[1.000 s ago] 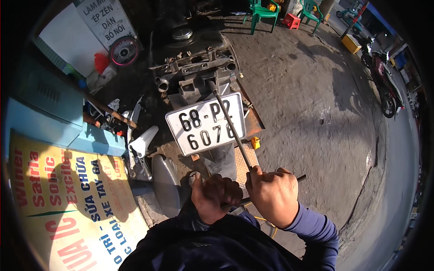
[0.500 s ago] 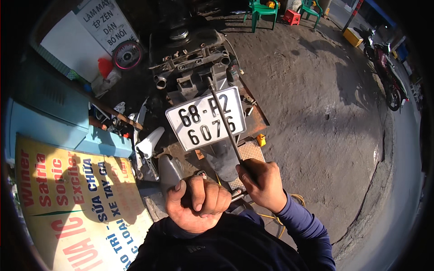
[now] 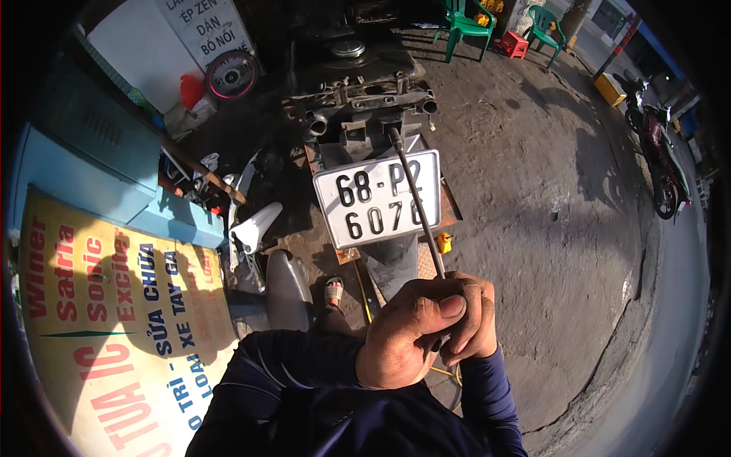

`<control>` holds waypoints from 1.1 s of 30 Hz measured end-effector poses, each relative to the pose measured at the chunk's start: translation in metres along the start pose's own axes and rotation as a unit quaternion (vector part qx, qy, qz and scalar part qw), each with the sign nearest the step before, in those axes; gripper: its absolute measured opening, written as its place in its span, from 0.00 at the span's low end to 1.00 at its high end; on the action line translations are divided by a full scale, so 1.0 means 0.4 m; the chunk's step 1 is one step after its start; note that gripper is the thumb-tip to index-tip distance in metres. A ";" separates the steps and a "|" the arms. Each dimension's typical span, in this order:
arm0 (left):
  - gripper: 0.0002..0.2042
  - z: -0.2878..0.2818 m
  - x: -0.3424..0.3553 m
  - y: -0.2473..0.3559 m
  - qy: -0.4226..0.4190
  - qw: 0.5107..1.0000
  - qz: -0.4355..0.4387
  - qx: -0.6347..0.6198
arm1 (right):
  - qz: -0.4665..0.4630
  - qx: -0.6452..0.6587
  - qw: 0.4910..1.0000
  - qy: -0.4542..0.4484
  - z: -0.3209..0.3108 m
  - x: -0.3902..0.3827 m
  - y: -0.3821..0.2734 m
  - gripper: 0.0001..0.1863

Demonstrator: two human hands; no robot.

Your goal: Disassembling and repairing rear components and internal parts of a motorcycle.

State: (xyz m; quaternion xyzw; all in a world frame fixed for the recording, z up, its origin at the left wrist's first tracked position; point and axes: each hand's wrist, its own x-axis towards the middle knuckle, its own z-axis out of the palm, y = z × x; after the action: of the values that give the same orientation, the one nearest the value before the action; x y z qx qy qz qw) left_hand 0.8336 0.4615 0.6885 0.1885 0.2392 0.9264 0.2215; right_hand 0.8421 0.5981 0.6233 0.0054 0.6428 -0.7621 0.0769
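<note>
My left hand [image 3: 400, 339] is closed at the lower end of a long metal T-handle wrench [image 3: 415, 193], in front of my right hand [image 3: 483, 308], which also grips there and is partly hidden. The wrench's far end reaches into the dark rear frame [image 3: 354, 133] of a partly dismantled motorbike, above a white number plate [image 3: 355, 220]. Below the plate hangs a grey mudguard [image 3: 384, 266]. A silver curved part [image 3: 285, 288] stands left of my sandalled foot [image 3: 333, 292].
Blue cabinets [image 3: 91, 175] and a yellow banner [image 3: 91, 358] line the left, with loose white parts [image 3: 255, 225] beside them. Green chairs [image 3: 466, 30], a red stool [image 3: 514, 46] and a yellow box [image 3: 609, 89] stand at the back right, near a parked motorbike [image 3: 656, 156] along the road edge.
My left hand has moved right and closed in over my right hand on the wrench handle. The bike and wrench appear further right in view as the camera has shifted.
</note>
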 end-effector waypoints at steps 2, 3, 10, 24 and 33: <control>0.13 -0.045 -0.012 0.044 -0.041 0.998 0.000 0.040 | -0.027 -0.130 0.991 -0.029 -0.022 0.002 -0.002 0.07; 0.10 -0.082 -0.021 0.065 -0.040 0.995 0.032 0.089 | -0.052 -0.261 0.963 -0.046 -0.051 -0.005 0.004 0.07; 0.04 -0.590 0.007 0.351 0.192 0.820 0.161 0.515 | 0.062 -0.049 0.924 0.375 -0.140 -0.166 0.296 0.10; 0.07 -0.822 0.187 0.746 -0.203 0.794 -0.029 0.572 | 0.331 -0.246 0.909 0.069 0.316 -0.143 0.463 0.14; 0.14 -0.804 0.104 0.733 -0.460 0.636 -0.066 0.616 | 0.181 -0.079 0.980 0.002 0.559 0.213 -0.074 0.13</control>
State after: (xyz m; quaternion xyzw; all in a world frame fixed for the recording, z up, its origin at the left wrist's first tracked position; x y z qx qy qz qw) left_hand 0.5588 0.1357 0.5913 0.6670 0.6334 0.3401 0.1954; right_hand 0.7745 0.3744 0.6818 0.1174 0.6893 -0.6827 0.2122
